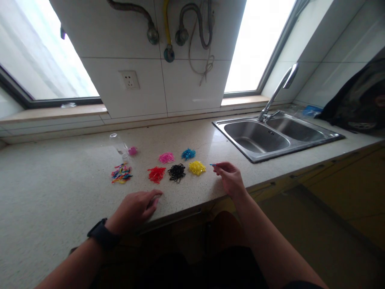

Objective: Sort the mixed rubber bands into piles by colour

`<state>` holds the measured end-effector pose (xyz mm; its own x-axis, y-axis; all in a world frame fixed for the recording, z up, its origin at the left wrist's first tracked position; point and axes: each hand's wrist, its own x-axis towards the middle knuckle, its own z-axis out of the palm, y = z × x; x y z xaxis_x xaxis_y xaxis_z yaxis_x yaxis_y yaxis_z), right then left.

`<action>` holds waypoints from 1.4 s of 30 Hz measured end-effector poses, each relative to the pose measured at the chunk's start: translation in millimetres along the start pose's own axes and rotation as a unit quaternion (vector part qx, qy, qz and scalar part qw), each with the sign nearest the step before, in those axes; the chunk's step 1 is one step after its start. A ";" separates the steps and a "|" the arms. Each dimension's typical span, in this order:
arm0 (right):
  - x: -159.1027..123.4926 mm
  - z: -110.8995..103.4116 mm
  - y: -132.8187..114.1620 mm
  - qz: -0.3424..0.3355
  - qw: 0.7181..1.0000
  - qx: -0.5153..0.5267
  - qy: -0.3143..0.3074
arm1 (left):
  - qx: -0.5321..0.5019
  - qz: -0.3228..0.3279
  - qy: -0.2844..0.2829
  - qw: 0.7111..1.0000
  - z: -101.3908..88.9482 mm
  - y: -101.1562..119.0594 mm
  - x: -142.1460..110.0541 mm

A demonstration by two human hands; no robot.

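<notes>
Between the thumb and fingertips of my right hand [229, 176] is a small blue elastic band [213, 165], held just right of the yellow band pile [197, 168]. My left hand [136, 208] rests at the counter's front edge with its fingers curled in; whether anything is inside them is hidden. Beyond it lie a red band pile [157, 174] and a black band pile [177, 173]. Farther back are a pink band pile [166, 157] and a blue band pile [188, 153]. A mixed-colour pile [121, 174] sits to the left.
A clear bottle-like container [119, 145] and a pink cap [132, 151] are behind the mixed pile. The steel double sink [252, 157] with its faucet [278, 90] is at the right. A black bag-like item [355, 96] stands at the far right of the pale counter [60, 180].
</notes>
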<state>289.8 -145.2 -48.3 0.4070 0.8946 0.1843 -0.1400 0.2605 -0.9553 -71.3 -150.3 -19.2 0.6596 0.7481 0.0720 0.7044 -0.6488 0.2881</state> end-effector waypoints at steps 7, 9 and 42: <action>-0.4 0.1 0.8 0.001 1.000 0.010 -0.002 | -0.005 0.001 0.004 1.000 0.2 0.2 -0.2; 0.2 0.6 1.5 0.002 1.000 0.002 0.004 | -0.005 0.002 0.006 1.000 0.3 -0.3 -0.3; 102.5 43.9 31.3 -0.139 0.833 -0.494 -0.206 | -0.009 0.000 0.000 1.000 2.6 -2.4 1.5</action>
<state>287.5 -29.5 -49.2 -0.0737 0.9515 0.2987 0.8024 0.2344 -0.5488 -71.3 -147.9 -22.2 0.6599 0.7478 0.0731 0.6990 -0.6466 0.3055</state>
